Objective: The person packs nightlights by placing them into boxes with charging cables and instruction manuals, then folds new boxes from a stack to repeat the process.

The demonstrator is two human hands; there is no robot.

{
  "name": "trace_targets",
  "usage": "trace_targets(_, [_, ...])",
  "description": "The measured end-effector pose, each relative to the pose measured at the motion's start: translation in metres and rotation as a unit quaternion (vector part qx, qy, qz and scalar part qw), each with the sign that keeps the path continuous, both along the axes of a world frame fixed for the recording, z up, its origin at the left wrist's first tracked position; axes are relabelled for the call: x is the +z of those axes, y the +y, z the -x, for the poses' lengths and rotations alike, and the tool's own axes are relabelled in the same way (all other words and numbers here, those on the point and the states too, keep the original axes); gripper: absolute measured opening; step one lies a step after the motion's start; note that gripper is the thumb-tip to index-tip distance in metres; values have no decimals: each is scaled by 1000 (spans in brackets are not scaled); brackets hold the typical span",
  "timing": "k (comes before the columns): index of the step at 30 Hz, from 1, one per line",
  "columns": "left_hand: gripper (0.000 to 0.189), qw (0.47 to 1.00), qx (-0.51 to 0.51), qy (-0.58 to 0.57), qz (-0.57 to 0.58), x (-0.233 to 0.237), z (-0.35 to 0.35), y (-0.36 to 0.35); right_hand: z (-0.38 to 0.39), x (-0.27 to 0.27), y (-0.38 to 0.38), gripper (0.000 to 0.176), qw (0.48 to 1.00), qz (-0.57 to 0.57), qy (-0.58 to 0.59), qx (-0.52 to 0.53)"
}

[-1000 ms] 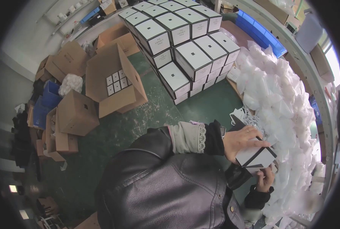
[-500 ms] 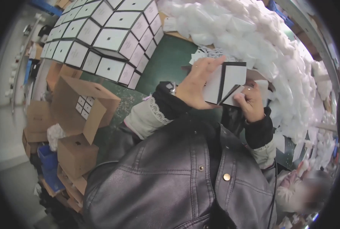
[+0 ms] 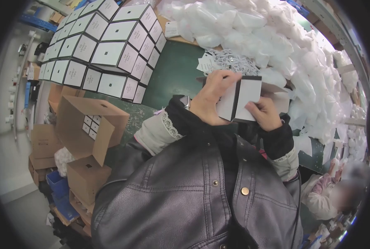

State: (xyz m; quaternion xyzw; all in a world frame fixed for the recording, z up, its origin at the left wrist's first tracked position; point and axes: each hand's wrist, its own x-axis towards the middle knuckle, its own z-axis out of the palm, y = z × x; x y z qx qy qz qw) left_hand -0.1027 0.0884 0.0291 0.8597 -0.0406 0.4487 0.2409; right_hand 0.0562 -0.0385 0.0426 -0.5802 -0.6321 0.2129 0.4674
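Observation:
Both my hands hold a small white box with black edges (image 3: 246,96) in front of my chest, above the green table (image 3: 174,76). My left hand (image 3: 212,99) grips its left side, fingers over the top. My right hand (image 3: 264,114) pinches its lower right part. Just beyond the box lies a bunch of white tags with strings (image 3: 224,62). My black leather jacket (image 3: 193,195) fills the lower part of the view.
A big stack of finished white boxes (image 3: 106,45) stands at the upper left. A heap of white plastic bags (image 3: 284,41) covers the table's right. Open cardboard cartons (image 3: 89,124) sit on the floor at left. Another person (image 3: 338,195) sits at the lower right.
The view has swung from the floor and cartons toward the table. The box has been turned in my hands and now sits lower, closer to my chest, with both hands still on it.

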Motion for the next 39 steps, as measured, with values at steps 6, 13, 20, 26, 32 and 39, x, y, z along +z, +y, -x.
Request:
trace_targets(6, [48,995,-37,10,-88,11,-11,-3,-7,-2,4,31,972,-176,-119,-104])
trace_targets(13, [59,996,-44,6,-73,23,-9,9,-23,49,-22,13,907,-258,-227,-244])
trace_targets(20, [62,992,-116,50,27,25,5,20,-61,30,-27,42,995,-101,2,26])
trace_targets(26, [59,981,-158,103,53,31,5,24,-58,9,-11,53,990,-93,64,81])
trace_targets(32, [62,970,-183,134,86,38,6,24,-52,11,-7,68,992,-80,72,73])
trace_targets(39, [61,985,-115,123,36,42,4,26,-30,-14,0,81,970,-210,63,-106])
